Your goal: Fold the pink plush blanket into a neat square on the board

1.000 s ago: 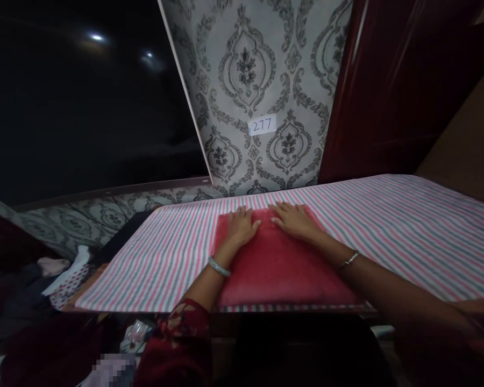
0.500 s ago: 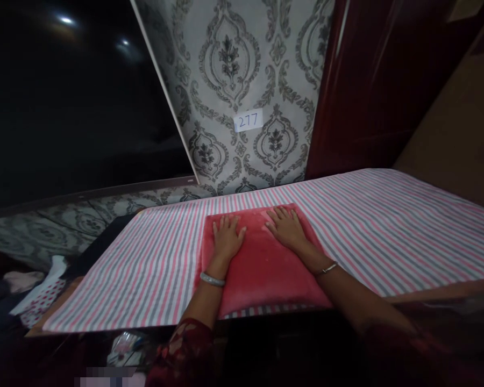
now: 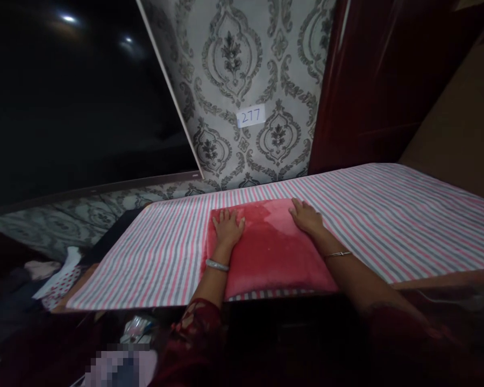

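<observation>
Both hands lie flat on a folded red cloth (image 3: 270,252) at the centre of the frame, near the front edge of a pink-and-grey striped tabletop (image 3: 387,215). The left hand (image 3: 228,228) rests at its upper left, fingers apart — the right hand (image 3: 306,217) at its upper right corner, fingers loosely spread, gripping nothing.

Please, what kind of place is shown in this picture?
Probably a room in a home: patterned wallpaper, a dark red cupboard door, and clothes heaped on the left. Both hands press a red cloth on a striped sheet.
</observation>
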Demonstrator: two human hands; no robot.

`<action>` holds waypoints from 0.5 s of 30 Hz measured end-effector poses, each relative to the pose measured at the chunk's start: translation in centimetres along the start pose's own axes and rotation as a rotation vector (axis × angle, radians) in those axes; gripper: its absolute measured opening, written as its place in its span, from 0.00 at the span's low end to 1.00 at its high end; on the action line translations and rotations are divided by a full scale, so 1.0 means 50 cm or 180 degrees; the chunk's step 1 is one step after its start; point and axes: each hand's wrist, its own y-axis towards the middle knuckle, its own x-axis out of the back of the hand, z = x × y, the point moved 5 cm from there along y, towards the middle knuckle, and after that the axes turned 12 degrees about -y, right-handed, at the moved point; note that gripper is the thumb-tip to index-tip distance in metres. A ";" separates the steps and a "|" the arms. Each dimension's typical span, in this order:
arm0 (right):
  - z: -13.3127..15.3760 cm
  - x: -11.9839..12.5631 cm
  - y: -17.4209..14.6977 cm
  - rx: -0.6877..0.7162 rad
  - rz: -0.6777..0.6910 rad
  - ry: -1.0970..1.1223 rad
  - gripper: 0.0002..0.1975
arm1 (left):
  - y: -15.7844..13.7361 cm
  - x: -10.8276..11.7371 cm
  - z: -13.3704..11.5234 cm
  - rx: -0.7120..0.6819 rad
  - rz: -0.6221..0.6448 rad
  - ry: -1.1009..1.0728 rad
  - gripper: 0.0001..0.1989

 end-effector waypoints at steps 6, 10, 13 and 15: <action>0.035 0.008 -0.110 0.0849 -0.0389 -0.0523 0.28 | -0.009 0.004 -0.006 0.0022 0.0083 -0.0134 0.28; 0.008 -0.027 -0.163 0.1050 -0.0265 -0.0322 0.29 | 0.005 0.019 0.006 0.0092 0.0454 -0.0667 0.29; -0.037 -0.039 -0.177 0.1158 -0.0413 0.0044 0.28 | -0.002 0.048 0.025 -0.0143 0.0579 -0.1670 0.26; -0.073 -0.039 -0.200 0.1220 -0.0700 0.0451 0.28 | -0.035 0.081 0.047 -0.0417 0.0216 -0.2233 0.24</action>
